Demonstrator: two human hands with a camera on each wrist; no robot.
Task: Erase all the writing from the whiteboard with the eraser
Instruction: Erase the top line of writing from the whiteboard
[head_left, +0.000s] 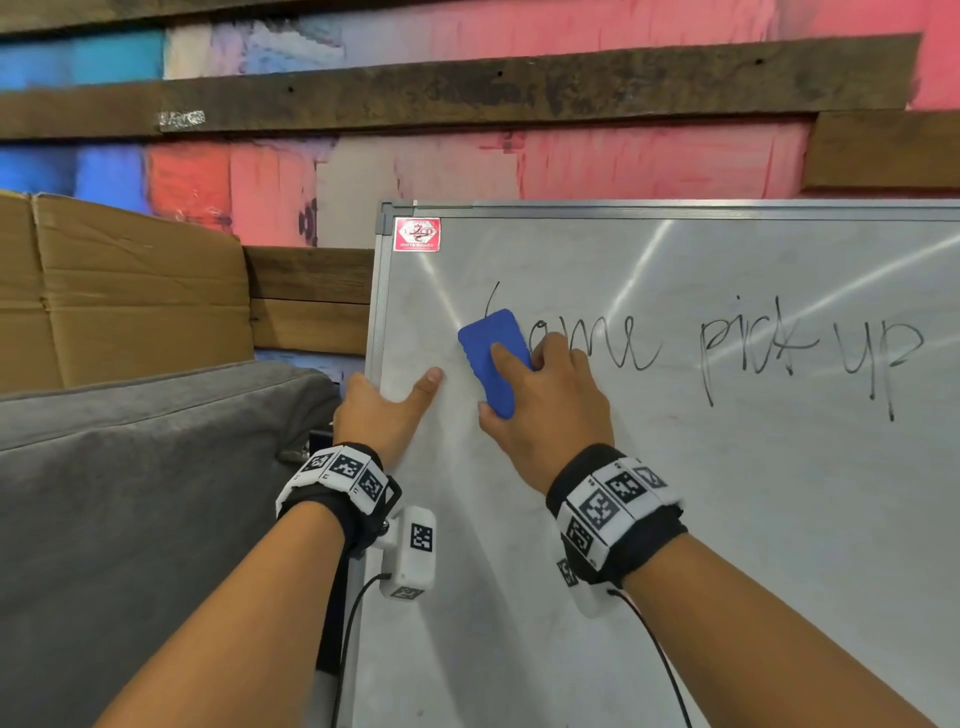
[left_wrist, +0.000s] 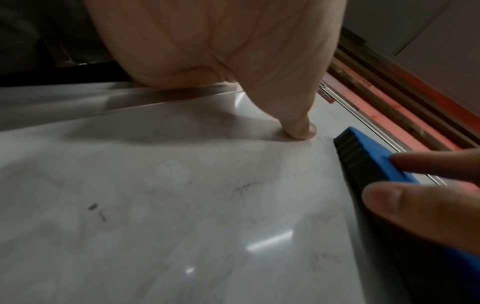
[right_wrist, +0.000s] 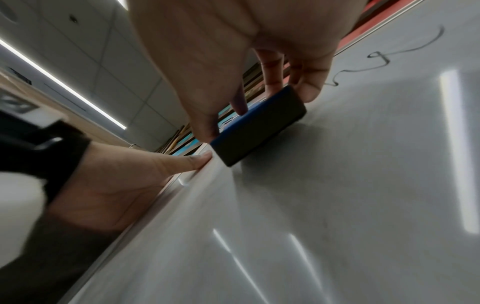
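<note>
Far left, cardboard box (head_left: 124, 280) at 9 o'clock of the whiteboard (head_left: 727, 493), grey cushion (head_left: 156, 467) below it. Your left hand (head_left: 382, 410) clamps the board's left frame edge, thumb flat on the face, fingers wrapped behind the frame, bracing it. At 3 o'clock of that thumb, just beside it, your right hand (head_left: 550, 415) holds the blue eraser (head_left: 491, 358) pinched thumb-to-fingers, index on top, dark felt flat on the board.

Step in hand, as I judge: the first wipe, at the start of the writing. Nearly all is left. Next move calls for firm pressure and a sweep toward 3 o'clock across every word, left hand holding the board steady.

Readable: red corner sticker (head_left: 416, 234), "WHITE BOARD" legible, brand too small. Writing (head_left: 779, 348) reads "...ome pick up"; first letter partly under the eraser, likely "Come".
</note>
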